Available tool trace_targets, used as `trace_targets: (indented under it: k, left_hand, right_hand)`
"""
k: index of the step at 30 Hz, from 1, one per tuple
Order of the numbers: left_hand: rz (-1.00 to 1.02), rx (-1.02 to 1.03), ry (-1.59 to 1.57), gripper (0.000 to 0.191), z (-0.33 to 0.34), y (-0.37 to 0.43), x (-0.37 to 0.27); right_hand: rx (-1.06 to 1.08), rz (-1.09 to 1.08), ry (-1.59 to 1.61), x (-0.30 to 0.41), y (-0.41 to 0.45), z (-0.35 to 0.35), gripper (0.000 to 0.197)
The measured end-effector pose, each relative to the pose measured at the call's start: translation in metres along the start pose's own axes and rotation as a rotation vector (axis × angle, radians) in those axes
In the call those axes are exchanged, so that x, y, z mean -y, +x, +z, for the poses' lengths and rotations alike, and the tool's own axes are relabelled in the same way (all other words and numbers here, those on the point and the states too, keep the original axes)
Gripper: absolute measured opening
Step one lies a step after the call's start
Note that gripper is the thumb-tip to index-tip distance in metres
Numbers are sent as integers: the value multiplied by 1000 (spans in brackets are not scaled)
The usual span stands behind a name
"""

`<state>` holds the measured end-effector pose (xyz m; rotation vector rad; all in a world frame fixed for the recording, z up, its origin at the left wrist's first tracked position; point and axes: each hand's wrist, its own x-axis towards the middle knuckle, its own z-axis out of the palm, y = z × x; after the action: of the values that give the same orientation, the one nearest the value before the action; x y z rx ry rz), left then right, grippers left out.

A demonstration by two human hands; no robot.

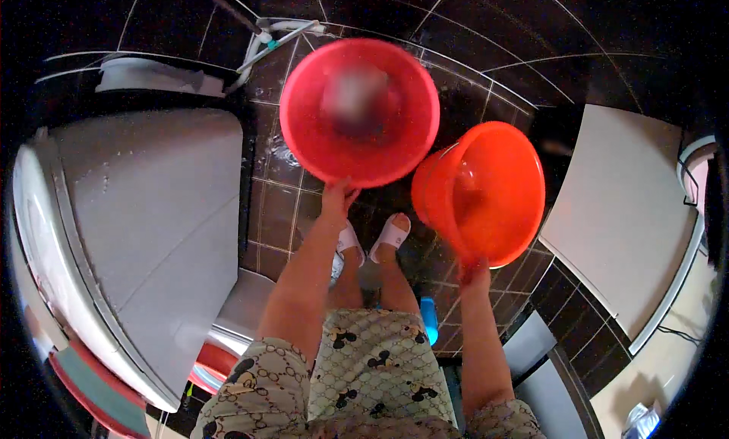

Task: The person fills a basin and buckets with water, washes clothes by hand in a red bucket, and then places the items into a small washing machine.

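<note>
With my left hand [340, 195] I grip the near rim of a round pinkish-red plastic basin [398, 154]. Its inside faces up toward me, and a blurred pale patch shows at its bottom; I cannot tell what that is. To its right, my right hand [474, 268] is closed on the near edge of an orange-red plastic bucket [495, 211]. The bucket leans, with its mouth turned to the right and toward me. A thin wire handle lies along its upper left side. Few of my right fingers show against the bucket.
A white washing machine [176, 188] stands at the left. White drain pipes [267, 38] run along the far wall. Wet dark floor tiles [279, 205] lie under my slippered feet [390, 237]. A pale cabinet panel [621, 211] is at the right, and a blue object [428, 319] sits behind my legs.
</note>
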<state>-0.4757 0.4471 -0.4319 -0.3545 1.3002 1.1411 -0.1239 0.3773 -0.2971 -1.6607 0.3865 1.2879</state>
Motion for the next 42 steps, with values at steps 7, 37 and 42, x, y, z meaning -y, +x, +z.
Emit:
trace_targets:
  k: [7,37,42]
  left_hand:
    - [-81,-314,98,36,-105,-53,72]
    - [-231,-383,138,43,-183,-113,104]
    - [-313,-281,256,41,-183,-89,125]
  right_hand:
    - [186,-164,-128,8,12,82,39]
    - [514,100,-637,-128,121,314,51]
    - [612,-315,-1151,-98,149,298,39]
